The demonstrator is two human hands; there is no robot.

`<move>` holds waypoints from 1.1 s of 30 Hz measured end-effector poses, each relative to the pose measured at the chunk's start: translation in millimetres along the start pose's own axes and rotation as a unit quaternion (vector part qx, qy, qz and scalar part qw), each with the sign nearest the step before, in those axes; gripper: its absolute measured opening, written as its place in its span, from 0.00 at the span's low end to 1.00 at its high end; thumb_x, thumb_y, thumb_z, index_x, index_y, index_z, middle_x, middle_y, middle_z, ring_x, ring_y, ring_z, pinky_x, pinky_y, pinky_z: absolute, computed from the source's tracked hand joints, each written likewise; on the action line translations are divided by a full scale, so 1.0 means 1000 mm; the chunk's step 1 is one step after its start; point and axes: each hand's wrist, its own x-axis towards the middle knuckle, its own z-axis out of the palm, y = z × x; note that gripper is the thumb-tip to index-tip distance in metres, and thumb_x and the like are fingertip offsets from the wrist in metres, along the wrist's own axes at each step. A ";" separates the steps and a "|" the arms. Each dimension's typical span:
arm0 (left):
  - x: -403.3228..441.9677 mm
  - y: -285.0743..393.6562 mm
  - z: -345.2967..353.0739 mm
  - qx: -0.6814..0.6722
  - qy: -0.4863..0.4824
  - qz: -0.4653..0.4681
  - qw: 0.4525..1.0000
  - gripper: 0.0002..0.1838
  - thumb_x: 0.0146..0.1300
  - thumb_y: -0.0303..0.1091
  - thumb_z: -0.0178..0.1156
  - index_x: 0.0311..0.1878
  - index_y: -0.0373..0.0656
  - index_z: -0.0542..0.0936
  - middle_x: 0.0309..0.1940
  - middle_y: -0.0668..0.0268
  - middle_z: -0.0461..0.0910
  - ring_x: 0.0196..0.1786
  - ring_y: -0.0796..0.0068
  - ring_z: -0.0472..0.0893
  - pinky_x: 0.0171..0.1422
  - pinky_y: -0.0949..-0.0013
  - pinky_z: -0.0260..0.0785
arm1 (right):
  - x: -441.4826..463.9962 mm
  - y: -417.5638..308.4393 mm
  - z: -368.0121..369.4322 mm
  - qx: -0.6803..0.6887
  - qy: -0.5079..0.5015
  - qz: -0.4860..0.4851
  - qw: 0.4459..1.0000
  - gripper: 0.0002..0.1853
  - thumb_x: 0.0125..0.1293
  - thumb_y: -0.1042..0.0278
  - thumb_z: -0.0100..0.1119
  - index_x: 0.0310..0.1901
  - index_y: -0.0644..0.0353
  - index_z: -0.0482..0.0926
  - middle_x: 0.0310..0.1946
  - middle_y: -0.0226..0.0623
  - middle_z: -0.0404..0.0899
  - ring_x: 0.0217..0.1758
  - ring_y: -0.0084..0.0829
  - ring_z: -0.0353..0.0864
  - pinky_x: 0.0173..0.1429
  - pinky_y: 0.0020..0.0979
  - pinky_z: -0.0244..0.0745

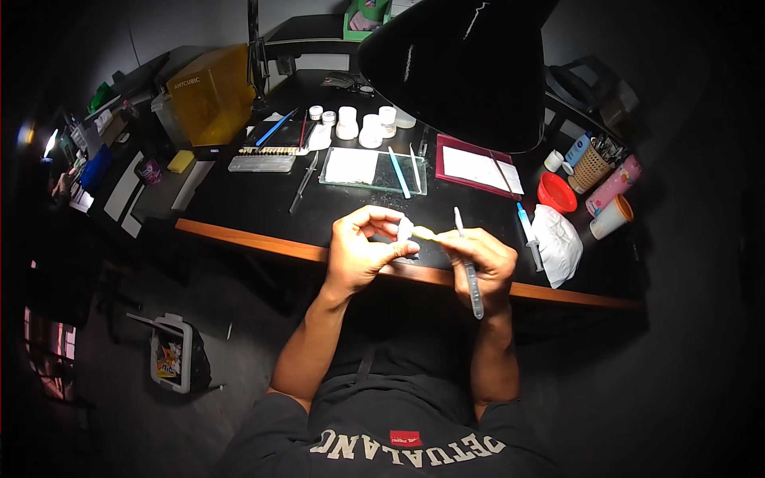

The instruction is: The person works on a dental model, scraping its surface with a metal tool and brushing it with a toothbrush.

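Note:
My left hand (364, 248) pinches a small whitish piece (406, 229) between thumb and fingers, over the table's front edge. Just to the right, my right hand (483, 263) has its fingers closed round a thin tool with a yellow-green tip (425, 233), which points at the piece and is very near or touching it. A clear graduated plastic tube or pipette (474, 291) also sits in my right hand, running between the fingers and hanging below them. The exact shape of the small piece is too small to tell.
A glass plate (374, 188) with white paper and tools lies beyond my hands. White jars (347, 123) stand behind it. A black lamp shade (454, 80) hangs above. At right are a red bowl (557, 193), a syringe (528, 235) and a white bag (556, 245).

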 end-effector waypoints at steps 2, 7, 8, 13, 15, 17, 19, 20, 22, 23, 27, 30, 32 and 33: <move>0.000 -0.001 -0.001 0.006 -0.003 -0.001 1.000 0.27 0.53 0.21 0.88 0.56 0.33 0.88 0.43 0.63 0.91 0.47 0.77 0.89 0.59 0.70 0.84 | -0.004 0.005 0.005 0.003 -0.030 0.002 1.000 0.13 0.61 0.90 0.70 0.45 0.65 0.92 0.40 0.45 0.93 0.40 0.40 0.95 0.47 0.32 0.88; 0.002 -0.001 -0.001 0.002 -0.005 0.003 1.000 0.26 0.55 0.18 0.86 0.57 0.33 0.87 0.43 0.63 0.90 0.47 0.76 0.89 0.59 0.69 0.84 | -0.005 0.016 -0.008 -0.032 -0.038 0.011 0.999 0.13 0.60 0.91 0.71 0.44 0.66 0.92 0.39 0.45 0.93 0.41 0.40 0.95 0.47 0.32 0.88; 0.002 -0.001 -0.003 -0.005 -0.009 0.003 1.000 0.25 0.55 0.18 0.85 0.57 0.33 0.87 0.43 0.63 0.90 0.47 0.76 0.89 0.59 0.69 0.84 | -0.004 0.014 -0.010 -0.036 -0.029 0.011 0.999 0.12 0.60 0.91 0.71 0.44 0.66 0.92 0.39 0.45 0.93 0.41 0.40 0.95 0.47 0.32 0.88; 0.001 0.002 -0.002 -0.011 -0.016 -0.001 1.000 0.24 0.57 0.16 0.83 0.57 0.32 0.87 0.47 0.60 0.89 0.48 0.74 0.89 0.60 0.68 0.86 | -0.001 0.002 -0.007 -0.020 0.012 0.005 1.000 0.12 0.62 0.89 0.72 0.45 0.66 0.92 0.39 0.45 0.92 0.41 0.39 0.95 0.48 0.32 0.89; 0.000 0.000 -0.001 0.006 -0.021 0.017 1.000 0.23 0.58 0.16 0.82 0.57 0.32 0.87 0.47 0.59 0.89 0.49 0.73 0.90 0.60 0.67 0.87 | 0.002 0.001 -0.001 -0.001 0.011 -0.006 1.000 0.12 0.62 0.89 0.72 0.46 0.66 0.92 0.39 0.45 0.92 0.42 0.39 0.95 0.47 0.32 0.89; -0.001 0.002 -0.001 -0.015 -0.020 -0.001 1.000 0.22 0.59 0.15 0.81 0.57 0.32 0.86 0.47 0.59 0.89 0.50 0.73 0.90 0.60 0.67 0.87 | 0.002 0.006 0.003 0.005 -0.007 -0.002 1.000 0.13 0.62 0.89 0.71 0.46 0.65 0.92 0.39 0.45 0.93 0.42 0.39 0.95 0.47 0.32 0.89; -0.003 0.008 0.001 -0.077 -0.012 -0.056 0.995 0.21 0.61 0.15 0.80 0.56 0.32 0.86 0.47 0.59 0.89 0.51 0.72 0.90 0.61 0.66 0.87 | 0.001 0.010 0.003 -0.003 -0.011 0.014 1.000 0.13 0.61 0.90 0.71 0.46 0.65 0.92 0.40 0.45 0.93 0.42 0.39 0.95 0.48 0.32 0.89; -0.004 0.006 0.001 -0.077 -0.014 -0.050 0.996 0.21 0.61 0.15 0.80 0.56 0.32 0.86 0.47 0.59 0.89 0.52 0.71 0.90 0.62 0.66 0.87 | 0.001 0.012 0.000 -0.034 -0.013 0.013 0.999 0.12 0.62 0.90 0.71 0.45 0.65 0.92 0.40 0.45 0.93 0.42 0.39 0.95 0.47 0.32 0.89; -0.003 0.002 -0.001 -0.078 -0.017 -0.035 0.996 0.20 0.62 0.15 0.79 0.56 0.32 0.86 0.47 0.59 0.89 0.53 0.70 0.90 0.63 0.64 0.87 | 0.001 0.015 -0.001 -0.009 0.005 0.016 1.000 0.12 0.63 0.90 0.70 0.45 0.65 0.92 0.40 0.44 0.93 0.42 0.38 0.95 0.48 0.33 0.89; -0.003 0.002 -0.001 -0.073 -0.020 -0.022 0.997 0.19 0.63 0.14 0.78 0.56 0.31 0.85 0.48 0.58 0.89 0.53 0.70 0.91 0.64 0.64 0.88 | 0.002 0.014 0.000 -0.003 0.007 0.010 1.000 0.12 0.63 0.90 0.70 0.45 0.65 0.92 0.40 0.44 0.93 0.42 0.38 0.95 0.48 0.33 0.89; -0.003 -0.001 -0.002 -0.070 -0.045 0.008 0.997 0.17 0.66 0.12 0.73 0.57 0.30 0.85 0.49 0.57 0.90 0.54 0.70 0.91 0.64 0.65 0.88 | 0.004 0.002 0.006 0.018 0.003 0.002 1.000 0.13 0.63 0.90 0.70 0.46 0.64 0.92 0.40 0.45 0.93 0.41 0.38 0.95 0.48 0.33 0.89; -0.004 -0.003 -0.005 -0.106 -0.051 -0.011 0.993 0.16 0.68 0.13 0.72 0.58 0.30 0.84 0.51 0.57 0.90 0.55 0.70 0.91 0.63 0.66 0.87 | 0.002 0.005 0.015 0.017 0.000 -0.007 1.000 0.13 0.62 0.90 0.71 0.46 0.64 0.92 0.40 0.44 0.93 0.41 0.39 0.95 0.47 0.33 0.89; -0.003 -0.002 -0.007 -0.116 -0.047 -0.023 0.992 0.16 0.69 0.13 0.71 0.59 0.30 0.84 0.51 0.57 0.90 0.55 0.70 0.91 0.64 0.67 0.86 | -0.002 0.010 0.016 0.011 0.000 -0.007 1.000 0.13 0.62 0.89 0.71 0.46 0.64 0.92 0.40 0.44 0.93 0.41 0.39 0.95 0.47 0.33 0.89; -0.003 -0.001 -0.005 -0.108 -0.045 -0.025 0.993 0.16 0.70 0.13 0.71 0.59 0.30 0.84 0.51 0.57 0.90 0.56 0.70 0.91 0.64 0.67 0.86 | -0.003 0.011 0.016 0.012 0.004 -0.004 1.000 0.13 0.61 0.90 0.70 0.45 0.64 0.92 0.40 0.44 0.93 0.41 0.40 0.95 0.47 0.33 0.89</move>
